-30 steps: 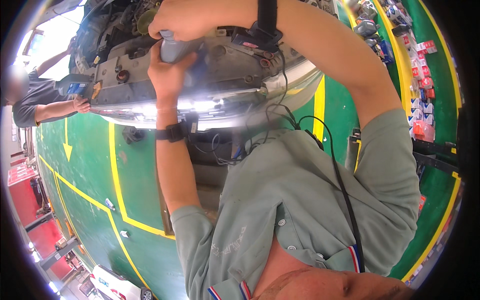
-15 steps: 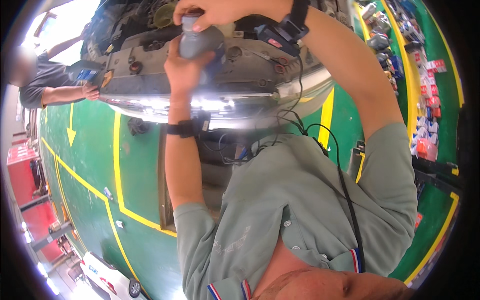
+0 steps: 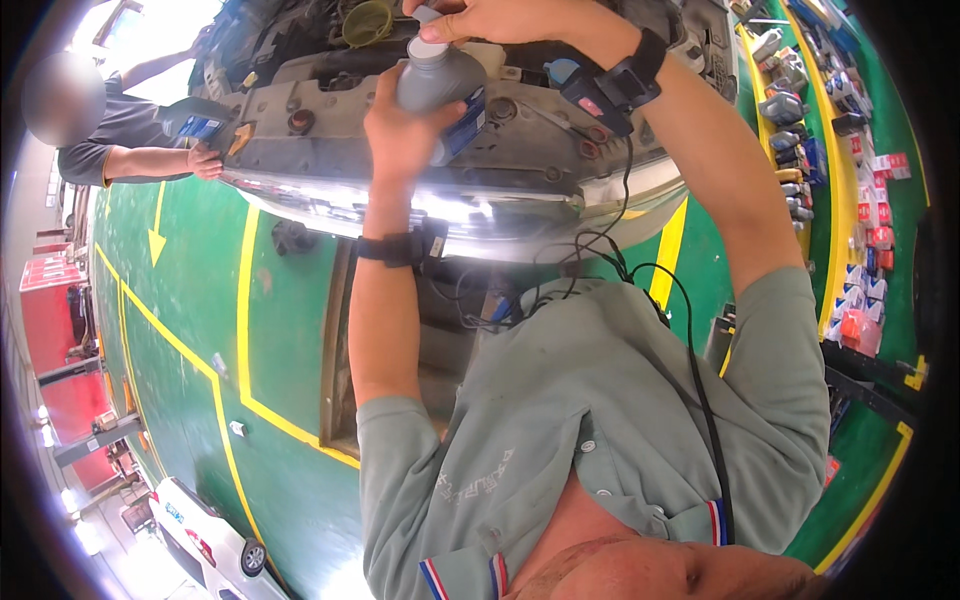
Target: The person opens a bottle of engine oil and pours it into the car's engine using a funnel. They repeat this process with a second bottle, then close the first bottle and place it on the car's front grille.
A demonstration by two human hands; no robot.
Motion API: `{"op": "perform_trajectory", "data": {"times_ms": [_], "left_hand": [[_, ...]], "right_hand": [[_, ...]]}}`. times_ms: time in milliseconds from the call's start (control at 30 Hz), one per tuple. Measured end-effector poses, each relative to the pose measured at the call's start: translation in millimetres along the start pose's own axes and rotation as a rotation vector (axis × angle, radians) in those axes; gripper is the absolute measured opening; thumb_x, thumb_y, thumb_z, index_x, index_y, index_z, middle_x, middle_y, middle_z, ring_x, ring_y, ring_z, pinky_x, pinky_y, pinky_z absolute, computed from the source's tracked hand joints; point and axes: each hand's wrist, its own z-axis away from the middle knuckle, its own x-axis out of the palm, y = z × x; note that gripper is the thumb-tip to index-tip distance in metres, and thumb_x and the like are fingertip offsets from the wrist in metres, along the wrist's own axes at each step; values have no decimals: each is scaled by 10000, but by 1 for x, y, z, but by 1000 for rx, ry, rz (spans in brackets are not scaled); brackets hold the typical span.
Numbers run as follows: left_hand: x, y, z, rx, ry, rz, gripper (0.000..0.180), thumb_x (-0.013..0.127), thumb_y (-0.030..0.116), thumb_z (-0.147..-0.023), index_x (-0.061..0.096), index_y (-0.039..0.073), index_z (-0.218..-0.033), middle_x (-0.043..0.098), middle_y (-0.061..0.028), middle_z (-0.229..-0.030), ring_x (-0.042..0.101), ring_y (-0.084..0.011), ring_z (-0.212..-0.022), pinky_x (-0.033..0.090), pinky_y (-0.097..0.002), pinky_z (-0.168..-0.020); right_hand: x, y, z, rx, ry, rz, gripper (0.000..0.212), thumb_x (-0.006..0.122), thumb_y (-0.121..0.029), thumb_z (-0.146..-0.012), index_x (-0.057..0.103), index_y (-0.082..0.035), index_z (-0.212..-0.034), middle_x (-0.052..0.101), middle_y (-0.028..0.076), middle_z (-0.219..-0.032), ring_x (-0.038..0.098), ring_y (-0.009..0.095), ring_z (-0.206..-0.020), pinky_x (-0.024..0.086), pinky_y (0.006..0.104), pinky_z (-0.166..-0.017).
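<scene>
Here's our grey bottle (image 3: 447,82), held tilted above the car's front panel (image 3: 350,125)! Our left hand (image 3: 400,130) has its grip wrapped around the body; our right hand (image 3: 490,20) pinches a grey cap (image 3: 427,15) just over the pale-topped mouth. Beyond, a yellowish funnel (image 3: 367,23) sits in the engine bay (image 3: 300,45). Over left, a co-worker's hand (image 3: 205,161) is at a dark bottle (image 3: 196,120), and green floor (image 3: 290,330) spreads below.

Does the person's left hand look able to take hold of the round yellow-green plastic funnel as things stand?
Probably not: the left hand is wrapped around a grey plastic bottle, though the funnel appears close by with a seemingly free path.
</scene>
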Motion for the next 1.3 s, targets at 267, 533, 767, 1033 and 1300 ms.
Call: {"op": "perform_trajectory", "data": {"times_ms": [267,533,767,1033,1300], "left_hand": [[0,3,1,7,27,-72,748,967,188,-645,637,-5,-1288,739,-130,-1131,677,-197,-1015,530,-323,-930],[-3,9,3,4,19,-49,741,964,181,-649,638,-1,-1289,739,-135,-1131,676,-196,-1016,529,-321,-921],[-4,6,4,-7,-22,-54,799,941,225,-658,582,5,-1337,736,-208,-1169,715,-304,-1087,544,-383,-953],[0,10,3,-2,-29,-77,803,947,223,-655,582,7,-1337,743,-202,-1153,719,-303,-1077,546,-386,-952],[-2,10,1,148,-87,82,804,918,159,-765,518,-8,-1442,661,-153,-1316,628,-238,-1174,499,-349,-1013]], "right_hand": [[33,19,-15,-82,-27,353,457,823,-283,-806,693,4,-1136,729,195,-1054,711,336,-1023,560,446,-873],[18,-11,-27,78,-241,480,411,792,-323,-869,683,9,-1084,698,186,-912,697,298,-777,557,407,-686],[3,-33,-19,92,-329,452,336,752,-258,-903,622,43,-833,567,196,-707,566,313,-637,437,458,-599],[4,-22,-12,0,-234,362,254,714,-203,-925,688,50,-917,662,175,-737,632,303,-662,497,423,-620],[31,36,16,47,81,-254,328,681,-288,-1022,701,-22,-1214,725,89,-894,704,120,-741,572,306,-600]]}}
